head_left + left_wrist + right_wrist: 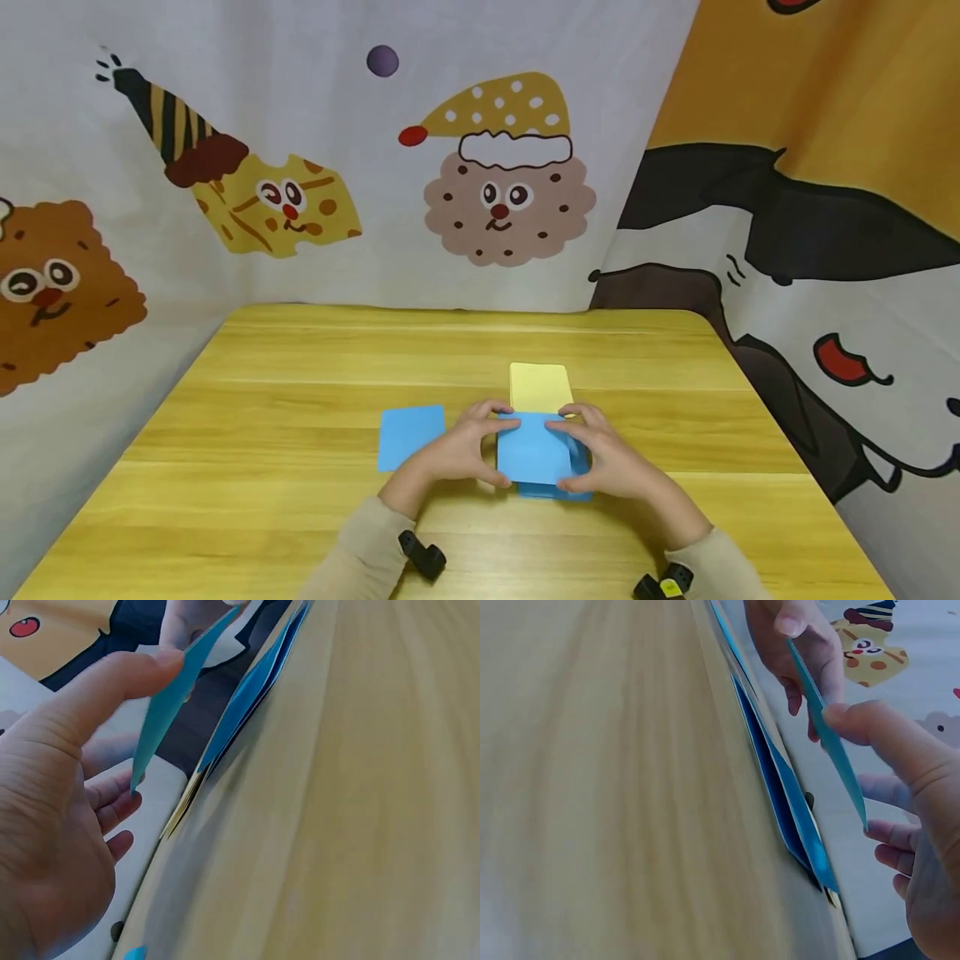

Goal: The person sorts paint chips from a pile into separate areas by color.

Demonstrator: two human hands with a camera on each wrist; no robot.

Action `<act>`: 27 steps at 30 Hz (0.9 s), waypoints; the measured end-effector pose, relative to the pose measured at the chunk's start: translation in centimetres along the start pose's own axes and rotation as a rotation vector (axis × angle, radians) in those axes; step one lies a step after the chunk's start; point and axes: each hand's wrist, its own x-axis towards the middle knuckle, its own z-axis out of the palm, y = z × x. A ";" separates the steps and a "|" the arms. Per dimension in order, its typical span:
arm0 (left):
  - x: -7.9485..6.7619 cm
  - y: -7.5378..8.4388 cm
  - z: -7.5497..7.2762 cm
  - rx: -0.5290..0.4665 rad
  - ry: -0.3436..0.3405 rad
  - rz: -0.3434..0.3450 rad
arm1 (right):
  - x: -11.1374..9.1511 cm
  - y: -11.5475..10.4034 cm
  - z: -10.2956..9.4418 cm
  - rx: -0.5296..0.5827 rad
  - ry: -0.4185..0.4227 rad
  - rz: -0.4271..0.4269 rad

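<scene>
A square sheet of blue paper is held up between both hands, raised above the table. My left hand pinches its left side; in the left wrist view the thumb presses one face of the sheet, with fingers behind. On the opposite side my right hand pinches it, thumb on the near face of the sheet. Below lies a stack of blue paper, its upper layers lifted and bowed in the right wrist view. Yellow paper sits just beyond the held sheet.
A separate blue square lies flat on the wooden table, left of the left hand. Behind the table's far edge hangs a curtain printed with cartoon food characters. Small black devices are strapped at the wrists.
</scene>
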 end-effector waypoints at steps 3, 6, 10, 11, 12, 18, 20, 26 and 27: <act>0.4 0.1 0.6 0.007 -0.008 0.000 | -0.5 0.5 0.0 -0.001 0.000 0.007; 0.6 0.2 1.1 0.007 -0.018 -0.006 | -1.0 0.9 0.2 0.003 -0.006 0.016; 0.9 0.3 1.6 -0.001 -0.033 -0.020 | -1.5 1.6 0.3 0.005 -0.014 0.026; 0.9 0.3 1.7 0.002 -0.034 -0.023 | -1.6 1.7 0.4 0.006 -0.013 0.025; 1.0 0.3 1.8 0.007 -0.035 -0.026 | -1.6 1.8 0.4 0.004 -0.012 0.024; 1.2 0.0 2.2 0.058 -0.052 -0.019 | -1.8 2.4 0.6 0.005 -0.014 0.005; 1.2 0.0 2.3 0.075 -0.059 -0.016 | -1.8 2.5 0.7 0.007 -0.019 0.002; 1.2 0.3 2.4 0.118 -0.081 -0.034 | -2.0 2.9 1.0 0.020 -0.042 0.013; 1.2 0.3 2.4 0.128 -0.085 -0.035 | -2.0 2.9 1.0 0.025 -0.047 0.015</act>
